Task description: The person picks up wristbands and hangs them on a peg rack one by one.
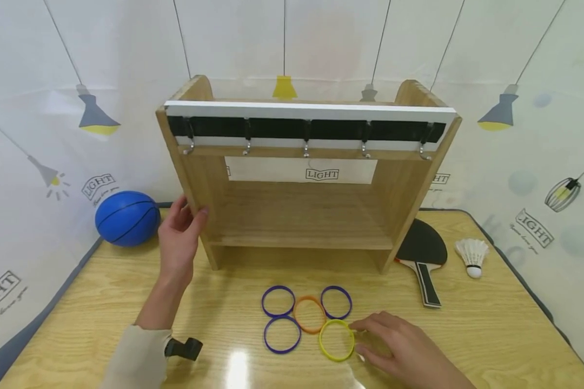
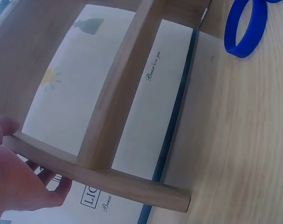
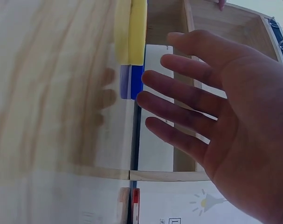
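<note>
A wooden rack (image 1: 297, 213) stands upright on the table, with a row of metal hooks (image 1: 306, 147) along its upper front bar. My left hand (image 1: 179, 237) grips its left side panel (image 2: 122, 187), thumb on the inner face and fingers outside. Beside a yellow ring (image 1: 337, 359), low over the table, is my right hand (image 1: 399, 346); its fingers are extended and spread in the right wrist view. Whether a fingertip touches that ring I cannot tell. An orange ring (image 1: 295, 313) lies between the yellow one and three blue rings (image 1: 282, 352).
A blue ball (image 1: 128, 219) sits at the back left of the table. Right of the rack lie a black table tennis paddle (image 1: 422, 243) and a white shuttlecock (image 1: 472, 254). A printed cloth (image 1: 253, 48) hangs behind and at both sides.
</note>
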Action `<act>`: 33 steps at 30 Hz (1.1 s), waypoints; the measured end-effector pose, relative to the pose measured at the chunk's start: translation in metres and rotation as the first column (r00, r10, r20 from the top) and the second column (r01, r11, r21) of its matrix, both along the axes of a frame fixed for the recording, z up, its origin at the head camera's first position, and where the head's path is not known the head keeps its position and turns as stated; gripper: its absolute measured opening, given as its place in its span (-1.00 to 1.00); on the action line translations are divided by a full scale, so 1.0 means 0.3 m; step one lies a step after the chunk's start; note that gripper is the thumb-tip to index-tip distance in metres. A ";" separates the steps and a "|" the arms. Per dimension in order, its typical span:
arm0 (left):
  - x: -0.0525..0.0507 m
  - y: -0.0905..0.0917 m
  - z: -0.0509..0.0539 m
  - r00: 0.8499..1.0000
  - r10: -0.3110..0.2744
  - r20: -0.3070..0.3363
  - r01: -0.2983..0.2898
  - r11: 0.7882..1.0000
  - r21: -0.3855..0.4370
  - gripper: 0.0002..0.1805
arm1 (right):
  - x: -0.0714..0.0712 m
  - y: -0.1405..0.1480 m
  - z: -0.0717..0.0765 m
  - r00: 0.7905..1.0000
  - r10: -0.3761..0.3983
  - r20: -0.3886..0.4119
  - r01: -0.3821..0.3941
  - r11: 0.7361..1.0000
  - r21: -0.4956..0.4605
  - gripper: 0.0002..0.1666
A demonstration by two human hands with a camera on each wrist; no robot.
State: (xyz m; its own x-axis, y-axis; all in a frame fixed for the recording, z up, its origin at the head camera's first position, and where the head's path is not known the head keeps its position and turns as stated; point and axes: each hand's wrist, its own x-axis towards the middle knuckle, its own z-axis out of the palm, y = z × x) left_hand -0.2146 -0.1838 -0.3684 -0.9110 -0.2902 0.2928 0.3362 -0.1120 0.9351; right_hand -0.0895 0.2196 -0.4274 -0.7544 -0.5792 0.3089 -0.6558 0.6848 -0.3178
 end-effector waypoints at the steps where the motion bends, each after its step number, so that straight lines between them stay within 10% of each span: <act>1: -0.002 0.001 0.001 1.000 0.006 0.000 -0.006 1.000 0.003 -0.46 | 0.000 0.001 0.000 1.000 0.005 0.011 -0.005 1.000 0.010 -0.68; 16: -0.017 0.002 0.003 1.000 0.030 0.007 -0.030 0.998 0.057 -0.51 | -0.013 0.009 -0.007 0.991 0.116 0.062 -0.117 0.993 0.018 -0.66; 33: -0.012 0.002 -0.004 1.000 0.012 0.013 -0.013 0.997 0.070 -0.49 | -0.031 -0.008 -0.025 0.969 0.216 -0.116 -0.218 0.976 -0.005 -0.70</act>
